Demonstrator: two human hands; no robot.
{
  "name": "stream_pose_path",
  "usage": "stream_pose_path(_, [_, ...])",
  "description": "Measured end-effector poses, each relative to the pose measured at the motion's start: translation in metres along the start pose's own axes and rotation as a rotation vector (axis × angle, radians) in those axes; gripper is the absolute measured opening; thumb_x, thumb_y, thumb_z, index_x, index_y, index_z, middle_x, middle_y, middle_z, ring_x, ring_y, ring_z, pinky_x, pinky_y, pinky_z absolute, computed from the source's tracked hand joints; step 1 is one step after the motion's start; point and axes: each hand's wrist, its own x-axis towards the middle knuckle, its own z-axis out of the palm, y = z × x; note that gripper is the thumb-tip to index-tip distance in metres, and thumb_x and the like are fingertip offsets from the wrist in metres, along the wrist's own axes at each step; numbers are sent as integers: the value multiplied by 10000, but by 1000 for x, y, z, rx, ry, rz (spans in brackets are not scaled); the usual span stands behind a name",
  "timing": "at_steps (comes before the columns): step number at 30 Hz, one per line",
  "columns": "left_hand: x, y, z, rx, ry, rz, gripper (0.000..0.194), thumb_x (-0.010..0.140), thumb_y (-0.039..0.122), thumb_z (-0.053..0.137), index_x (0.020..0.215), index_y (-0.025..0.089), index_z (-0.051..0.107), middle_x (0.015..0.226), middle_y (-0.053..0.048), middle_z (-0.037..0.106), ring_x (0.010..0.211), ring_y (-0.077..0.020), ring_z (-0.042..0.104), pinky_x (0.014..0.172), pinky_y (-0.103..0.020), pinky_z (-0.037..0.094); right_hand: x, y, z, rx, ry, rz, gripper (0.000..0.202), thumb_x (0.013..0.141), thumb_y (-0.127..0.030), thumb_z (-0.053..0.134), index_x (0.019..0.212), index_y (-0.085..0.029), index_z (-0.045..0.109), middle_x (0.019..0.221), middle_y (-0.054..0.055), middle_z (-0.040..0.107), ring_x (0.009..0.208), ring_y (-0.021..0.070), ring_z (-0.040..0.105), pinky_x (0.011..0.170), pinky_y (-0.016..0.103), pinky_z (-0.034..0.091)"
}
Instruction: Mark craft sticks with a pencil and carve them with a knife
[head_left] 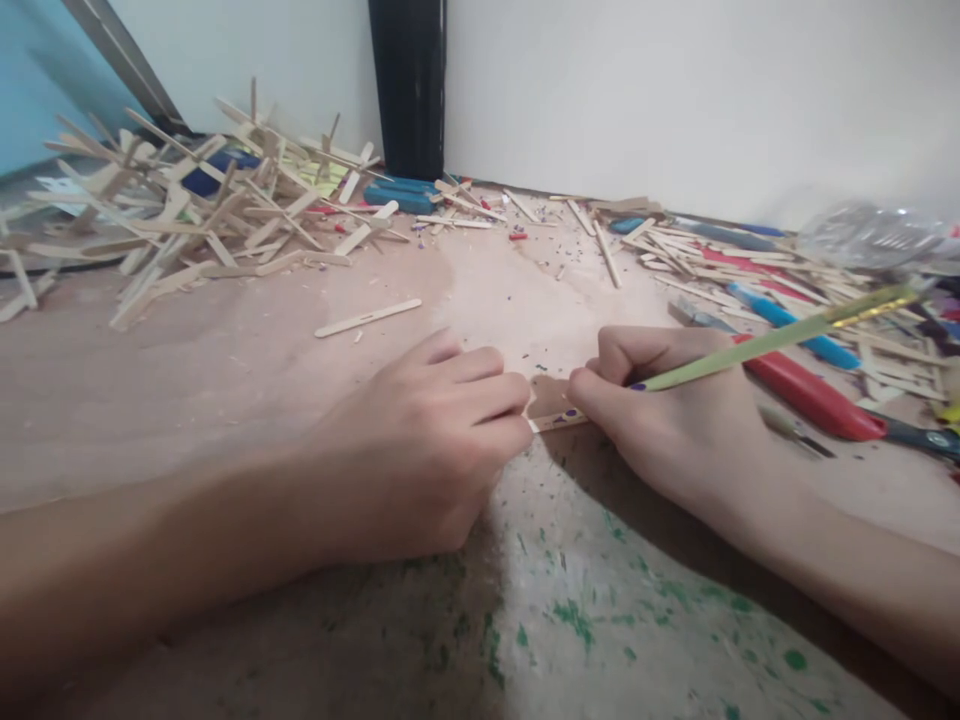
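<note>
My left hand (442, 440) is closed, fingers curled, on the left end of a wooden craft stick (553, 421) lying near the table's middle. Purple marks show on the short bare stretch of stick between my hands. My right hand (667, 430) is closed around a slim pale green pencil (757, 347) with a gold band near its upper end, which slants up to the right. Fingers hide the pencil's tip, so I cannot tell whether it touches the stick. The right fingertips are at the stick's right part.
Joined craft sticks (247, 205) form a tangled heap at the back left. One loose stick (367, 318) lies beyond my left hand. At right are a red-handled tool (814, 388), a blue pen-like piece (795, 325), scattered sticks and a clear plastic bottle (874, 235). Green paint spots the tabletop.
</note>
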Motion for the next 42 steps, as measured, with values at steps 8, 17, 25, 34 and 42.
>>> stream_pose_path(8, [0,-1,1,-8,21,17,178,885,92,540,866,161,702,911,-57,717,875,-236,594,765,-417,396,-1,0,0,-15,19,-31,358,734,-94,602,493,-203,361,474,-52,347,496,73,286,425,250,174])
stream_pose_path(17, [-1,-2,1,-11,10,24,103,858,93,611,836,177,665,903,-42,701,857,-216,569,758,-395,363,0,-2,-1,2,1,-20,354,737,-121,588,511,-216,333,477,-61,330,494,76,281,435,254,183])
stream_pose_path(25, [-1,0,6,-79,62,13,122,872,67,597,874,152,684,860,-41,641,803,-206,530,723,-402,321,-3,-3,-6,68,-3,82,354,762,-257,589,526,-237,327,479,-51,366,488,89,312,426,234,233])
stream_pose_path(34, [-1,0,8,-50,91,28,118,853,77,625,919,141,699,853,-49,639,786,-214,502,692,-393,307,-2,-5,-3,62,-71,60,389,839,-319,571,518,-224,371,477,-49,370,485,82,304,410,222,215])
stream_pose_path(42, [-1,-1,9,-37,81,41,98,825,62,618,830,152,659,844,-50,626,796,-210,498,717,-392,317,-2,-4,-2,20,-63,27,384,849,-313,583,514,-218,420,469,-45,403,465,81,319,396,229,210])
